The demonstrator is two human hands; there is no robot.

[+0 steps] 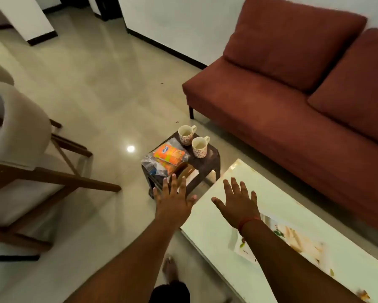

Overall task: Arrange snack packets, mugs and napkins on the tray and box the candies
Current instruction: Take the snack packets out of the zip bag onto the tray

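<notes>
Two mugs (186,132) (200,147) and a couple orange snack packets (169,154) on the little worktop (207,165); my left hand (173,201) and right hand (238,203) both spread wide, holding nothing.

Both bare forearms stretch forward and slightly upward in the frame, backs of the hands toward the camera. The left hand (173,203) is flat, its 4 fingers straight and close together, thumb out to the right. The right hand (238,203) is spread, fingers fanned apart, thumb pointing left, a red thread (248,221) around its wrist. Neither hand holds anything.
</notes>
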